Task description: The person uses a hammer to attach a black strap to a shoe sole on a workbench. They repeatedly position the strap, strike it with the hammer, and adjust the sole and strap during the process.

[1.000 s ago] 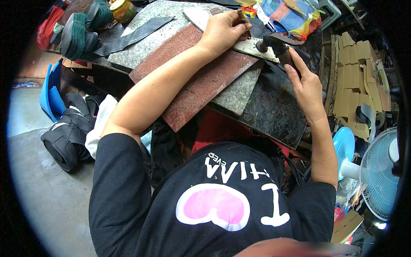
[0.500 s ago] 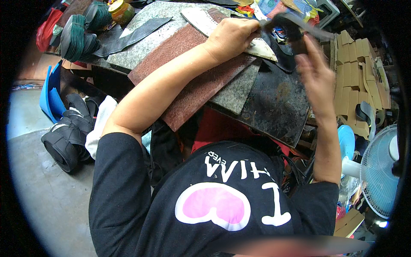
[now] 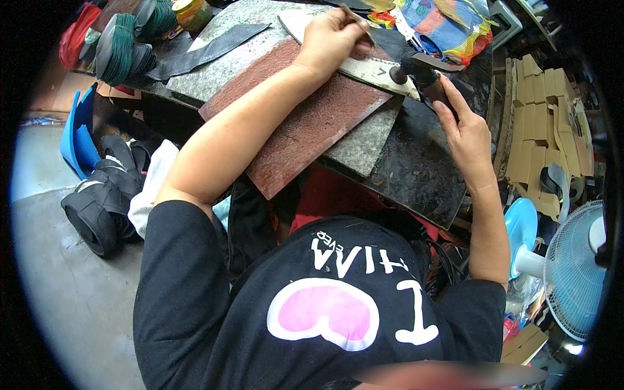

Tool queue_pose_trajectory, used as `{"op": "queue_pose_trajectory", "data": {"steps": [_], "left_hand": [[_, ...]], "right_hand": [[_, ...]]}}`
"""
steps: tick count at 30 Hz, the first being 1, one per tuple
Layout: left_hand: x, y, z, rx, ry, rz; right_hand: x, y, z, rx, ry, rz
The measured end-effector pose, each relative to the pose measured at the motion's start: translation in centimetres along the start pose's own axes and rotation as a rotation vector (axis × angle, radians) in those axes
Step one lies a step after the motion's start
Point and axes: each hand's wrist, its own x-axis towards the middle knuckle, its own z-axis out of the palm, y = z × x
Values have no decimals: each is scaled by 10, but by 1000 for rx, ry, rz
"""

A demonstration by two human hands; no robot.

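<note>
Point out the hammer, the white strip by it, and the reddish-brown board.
Hammer (image 3: 426, 79), head view: where its head meets the handle.
White strip (image 3: 369, 67), head view: stretch nearest the hammer.
Reddish-brown board (image 3: 318, 127), head view: bare top face.

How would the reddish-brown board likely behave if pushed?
The reddish-brown board seems stiff: its near corner juts past the speckled grey slab without sagging. Its coarse-looking surface suggests decent grip. Pushing it would probably shift the white strip lying partly over it.

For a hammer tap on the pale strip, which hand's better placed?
Right, probably: the right hand holds the hammer, whose round face overlaps the pale strip in this view. The left hand is occupied with a thin rod.
</note>
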Motion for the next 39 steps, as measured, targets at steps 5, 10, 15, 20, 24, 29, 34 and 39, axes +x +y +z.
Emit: {"op": "queue_pose_trajectory", "data": {"steps": [5, 10, 15, 20, 24, 29, 34, 39], "left_hand": [[-2, -5, -1, 340, -101, 87], [-7, -2, 1, 617, -15, 270], [-9, 1, 2, 485, -93, 167], [-12, 9, 7, 775, -170, 549], [-11, 14, 16, 935, -215, 689], [-11, 16, 18, 944, -217, 688], [-14, 8, 10, 840, -152, 511], [-2, -4, 7, 61, -66, 32]], "right_hand": [[1, -1, -6, -35, -9, 16], [-1, 3, -3, -34, 13, -29], [5, -3, -10, 165, -60, 80], [15, -34, -51, 534, 159, 5], [16, -40, -53, 664, 372, -265], [11, -20, -36, 374, 61, 194], [3, -9, -19, 50, 22, 4], [-3, 2, -2, 13, 8, 9]]}}
